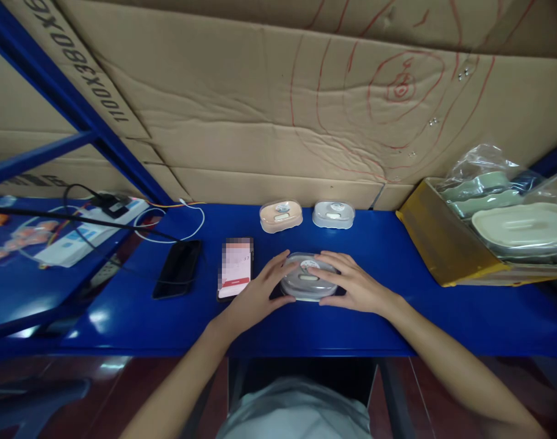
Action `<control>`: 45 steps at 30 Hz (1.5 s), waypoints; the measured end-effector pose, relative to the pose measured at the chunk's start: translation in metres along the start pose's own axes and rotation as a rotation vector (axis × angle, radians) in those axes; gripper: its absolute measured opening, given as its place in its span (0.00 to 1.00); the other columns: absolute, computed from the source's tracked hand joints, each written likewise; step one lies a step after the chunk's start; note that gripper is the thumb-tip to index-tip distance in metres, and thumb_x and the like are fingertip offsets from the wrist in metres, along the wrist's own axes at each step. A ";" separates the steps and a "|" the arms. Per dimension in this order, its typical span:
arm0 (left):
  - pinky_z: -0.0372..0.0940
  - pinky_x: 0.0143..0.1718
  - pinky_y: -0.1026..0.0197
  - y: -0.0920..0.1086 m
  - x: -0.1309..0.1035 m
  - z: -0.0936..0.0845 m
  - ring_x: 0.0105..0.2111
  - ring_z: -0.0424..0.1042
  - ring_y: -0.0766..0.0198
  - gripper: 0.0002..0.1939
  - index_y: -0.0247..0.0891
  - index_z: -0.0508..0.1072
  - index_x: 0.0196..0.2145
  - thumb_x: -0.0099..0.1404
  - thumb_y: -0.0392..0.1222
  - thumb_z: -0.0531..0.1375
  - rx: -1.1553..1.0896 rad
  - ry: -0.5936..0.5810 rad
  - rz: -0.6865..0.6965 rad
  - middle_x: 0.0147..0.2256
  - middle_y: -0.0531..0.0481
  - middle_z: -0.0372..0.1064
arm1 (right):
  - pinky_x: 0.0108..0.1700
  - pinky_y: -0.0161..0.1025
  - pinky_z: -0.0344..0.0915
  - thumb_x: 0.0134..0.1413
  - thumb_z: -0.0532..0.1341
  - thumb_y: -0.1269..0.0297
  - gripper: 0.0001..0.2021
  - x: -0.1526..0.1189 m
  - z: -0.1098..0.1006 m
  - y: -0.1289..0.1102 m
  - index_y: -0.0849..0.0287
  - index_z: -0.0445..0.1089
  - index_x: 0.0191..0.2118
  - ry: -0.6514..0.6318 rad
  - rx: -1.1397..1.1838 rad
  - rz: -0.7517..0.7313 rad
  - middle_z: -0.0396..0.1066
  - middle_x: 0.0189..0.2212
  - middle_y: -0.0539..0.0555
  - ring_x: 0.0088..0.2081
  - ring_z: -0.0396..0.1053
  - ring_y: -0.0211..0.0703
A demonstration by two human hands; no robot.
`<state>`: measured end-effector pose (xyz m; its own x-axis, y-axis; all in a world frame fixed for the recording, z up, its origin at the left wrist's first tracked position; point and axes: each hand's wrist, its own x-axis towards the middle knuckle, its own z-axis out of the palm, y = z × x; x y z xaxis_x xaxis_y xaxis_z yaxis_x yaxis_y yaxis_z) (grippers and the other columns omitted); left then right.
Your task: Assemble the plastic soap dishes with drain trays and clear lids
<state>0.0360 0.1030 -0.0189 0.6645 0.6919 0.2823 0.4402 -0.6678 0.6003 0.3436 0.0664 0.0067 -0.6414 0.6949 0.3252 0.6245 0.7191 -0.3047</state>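
An oval lidded container (308, 286) with a clear grey lid and a round sticker sits on the blue table in front of me. My left hand (269, 283) grips its left side, fingers on the lid and thumb at the near edge. Around its right side curls my right hand (354, 283), with fingers over the lid and thumb low at the front. Behind it stand two similar containers, a peach one (281, 217) and a grey-white one (334, 215). A phone with a lit screen (235, 268) lies left of my left hand.
A dark phone (177, 268) lies farther left, near a white power strip (95, 231) and cables. At right, a cardboard box (443, 244) holds green and cream containers in plastic. A cardboard wall (232, 110) with red rings closes off the back.
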 end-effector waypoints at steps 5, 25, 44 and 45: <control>0.57 0.72 0.39 0.002 -0.001 0.000 0.75 0.52 0.47 0.50 0.63 0.46 0.75 0.69 0.36 0.70 0.010 -0.035 -0.003 0.77 0.46 0.42 | 0.70 0.65 0.59 0.68 0.66 0.54 0.33 0.001 0.002 -0.004 0.46 0.59 0.74 -0.028 -0.011 -0.026 0.54 0.75 0.60 0.74 0.51 0.62; 0.50 0.72 0.33 0.000 0.064 -0.049 0.75 0.51 0.44 0.31 0.46 0.58 0.73 0.77 0.49 0.60 0.511 -0.059 -0.003 0.74 0.36 0.52 | 0.73 0.69 0.48 0.74 0.59 0.60 0.32 0.000 0.005 0.007 0.44 0.49 0.77 -0.032 -0.156 0.090 0.42 0.79 0.60 0.78 0.41 0.60; 0.65 0.59 0.46 -0.061 0.133 -0.069 0.59 0.71 0.45 0.23 0.42 0.70 0.55 0.67 0.49 0.69 0.578 -0.037 -0.248 0.58 0.39 0.71 | 0.68 0.65 0.59 0.72 0.61 0.54 0.31 0.002 0.009 0.022 0.45 0.54 0.75 0.052 -0.158 0.214 0.53 0.75 0.63 0.74 0.53 0.62; 0.66 0.58 0.47 -0.060 0.132 -0.070 0.57 0.72 0.45 0.22 0.42 0.70 0.54 0.67 0.47 0.69 0.577 -0.040 -0.242 0.56 0.40 0.71 | 0.68 0.65 0.59 0.72 0.61 0.54 0.31 0.001 0.008 0.024 0.46 0.54 0.75 0.056 -0.165 0.234 0.54 0.75 0.63 0.74 0.54 0.62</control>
<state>0.0549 0.2536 0.0339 0.5225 0.8386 0.1542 0.8288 -0.5420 0.1394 0.3541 0.0843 -0.0073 -0.4488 0.8367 0.3138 0.8195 0.5254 -0.2289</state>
